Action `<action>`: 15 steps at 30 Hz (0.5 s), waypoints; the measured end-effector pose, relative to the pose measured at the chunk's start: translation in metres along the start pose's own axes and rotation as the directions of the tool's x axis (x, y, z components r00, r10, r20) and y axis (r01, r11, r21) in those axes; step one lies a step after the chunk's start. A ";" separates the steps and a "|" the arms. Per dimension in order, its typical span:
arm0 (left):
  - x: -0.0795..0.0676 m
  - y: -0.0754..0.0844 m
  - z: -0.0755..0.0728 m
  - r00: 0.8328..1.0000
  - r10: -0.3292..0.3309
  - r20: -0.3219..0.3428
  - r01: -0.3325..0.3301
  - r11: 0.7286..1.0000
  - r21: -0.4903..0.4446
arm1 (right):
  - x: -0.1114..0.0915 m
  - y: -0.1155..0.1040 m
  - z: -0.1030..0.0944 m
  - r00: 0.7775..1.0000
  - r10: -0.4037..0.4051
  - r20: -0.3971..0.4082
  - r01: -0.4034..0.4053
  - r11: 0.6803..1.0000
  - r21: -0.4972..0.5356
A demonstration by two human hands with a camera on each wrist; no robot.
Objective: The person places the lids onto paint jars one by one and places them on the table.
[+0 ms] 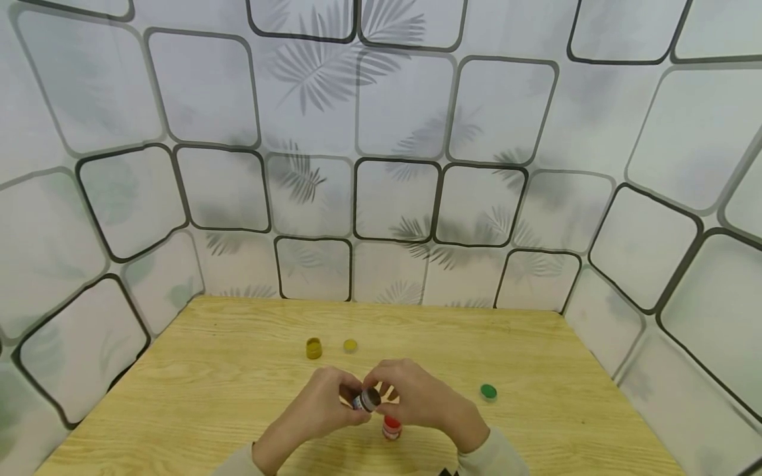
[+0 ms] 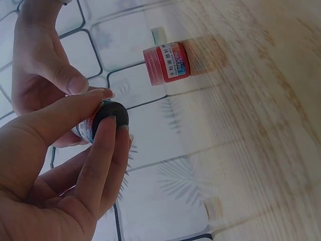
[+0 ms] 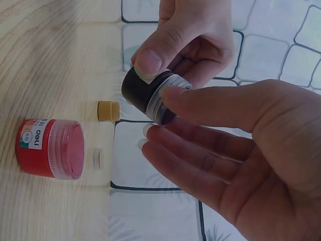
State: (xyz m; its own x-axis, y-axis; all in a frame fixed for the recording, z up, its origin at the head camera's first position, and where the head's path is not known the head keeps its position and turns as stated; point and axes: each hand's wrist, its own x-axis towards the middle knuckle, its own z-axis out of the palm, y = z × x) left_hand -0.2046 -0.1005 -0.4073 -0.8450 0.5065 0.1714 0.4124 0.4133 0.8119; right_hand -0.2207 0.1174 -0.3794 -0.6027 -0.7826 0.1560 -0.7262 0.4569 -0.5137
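My left hand grips a small black paint jar, tilted sideways above the table. Its thumb lies along the jar's side, and in the left wrist view its fingertips press the dark base. At the other end, my right hand has thumb and fingers about the clear ridged lid. The thumb lies on the ridged edge while two fingers reach out loosely below. A label shows on the jar in the left wrist view. Just under the hands stands a red paint jar, with a clear ridged lid on it.
Farther back on the wood-grain table are a yellow jar without its lid and a round yellow piece beside it. A green round piece lies to the right. Patterned wall sheeting closes off the back and sides.
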 end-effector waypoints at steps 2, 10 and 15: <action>0.000 0.000 0.000 1.000 0.002 0.001 -0.002 1.000 0.001 | 0.000 0.000 0.000 1.000 -0.009 -0.001 0.009 1.000 0.006; 0.000 0.001 0.000 1.000 0.008 0.007 -0.008 1.000 0.011 | 0.000 0.003 0.002 1.000 -0.017 -0.009 0.017 1.000 0.003; -0.001 0.001 0.000 1.000 -0.003 0.006 0.003 1.000 0.017 | 0.001 0.002 0.002 1.000 -0.005 -0.012 0.004 1.000 -0.007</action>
State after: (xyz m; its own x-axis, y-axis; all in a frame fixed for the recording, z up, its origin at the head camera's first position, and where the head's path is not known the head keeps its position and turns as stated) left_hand -0.2035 -0.1004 -0.4064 -0.8443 0.5098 0.1654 0.4156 0.4279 0.8026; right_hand -0.2223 0.1166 -0.3825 -0.6034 -0.7794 0.1687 -0.7311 0.4562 -0.5073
